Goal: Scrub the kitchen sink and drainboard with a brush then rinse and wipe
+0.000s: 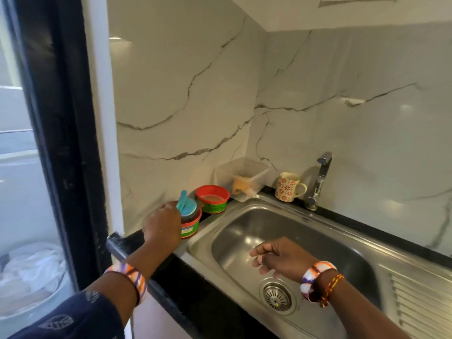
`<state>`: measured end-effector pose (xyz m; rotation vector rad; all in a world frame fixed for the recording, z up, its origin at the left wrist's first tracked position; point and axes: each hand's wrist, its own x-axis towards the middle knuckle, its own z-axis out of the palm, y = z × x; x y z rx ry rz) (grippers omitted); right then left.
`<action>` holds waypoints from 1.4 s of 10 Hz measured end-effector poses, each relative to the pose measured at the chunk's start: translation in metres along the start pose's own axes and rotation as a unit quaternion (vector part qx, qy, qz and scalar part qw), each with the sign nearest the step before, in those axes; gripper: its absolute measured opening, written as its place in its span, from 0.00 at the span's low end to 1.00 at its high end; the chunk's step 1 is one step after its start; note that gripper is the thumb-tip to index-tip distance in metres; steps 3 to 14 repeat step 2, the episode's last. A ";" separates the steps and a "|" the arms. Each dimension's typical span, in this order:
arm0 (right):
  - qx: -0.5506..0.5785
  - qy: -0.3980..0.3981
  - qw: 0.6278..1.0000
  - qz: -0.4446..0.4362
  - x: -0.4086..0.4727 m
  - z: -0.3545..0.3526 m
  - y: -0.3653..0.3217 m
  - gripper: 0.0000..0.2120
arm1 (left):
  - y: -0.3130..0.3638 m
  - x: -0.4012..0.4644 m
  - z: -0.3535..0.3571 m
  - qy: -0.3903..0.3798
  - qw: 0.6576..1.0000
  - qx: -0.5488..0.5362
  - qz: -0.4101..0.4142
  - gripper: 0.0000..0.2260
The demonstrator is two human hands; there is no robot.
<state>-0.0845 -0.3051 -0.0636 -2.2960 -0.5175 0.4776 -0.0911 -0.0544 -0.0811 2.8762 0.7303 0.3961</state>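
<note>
Nothing looks scrubbed yet: the sink (281, 231) and drainboard (420, 297) look dry. The left hand (162, 227) grasps the teal brush (182, 204) at a tub (190, 225) on the surface; the right hand (281, 259) hovers, loosely curled, holding nothing.

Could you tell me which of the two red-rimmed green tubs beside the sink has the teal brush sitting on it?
The nearer tub, by the left hand, carries the teal brush. The farther tub, toward the clear container, is open on top with nothing on it.
</note>
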 end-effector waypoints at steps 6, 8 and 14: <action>0.012 0.067 0.998 0.005 -0.023 -0.028 0.029 0.11 | 0.008 -0.004 0.012 0.027 0.999 0.045 0.002 0.22; 0.012 0.067 0.998 0.005 -0.023 -0.028 0.029 0.11 | 0.008 -0.004 0.012 0.027 0.999 0.045 0.002 0.22; 0.012 0.067 0.998 0.005 -0.023 -0.028 0.029 0.11 | 0.008 -0.004 0.012 0.027 0.999 0.045 0.002 0.22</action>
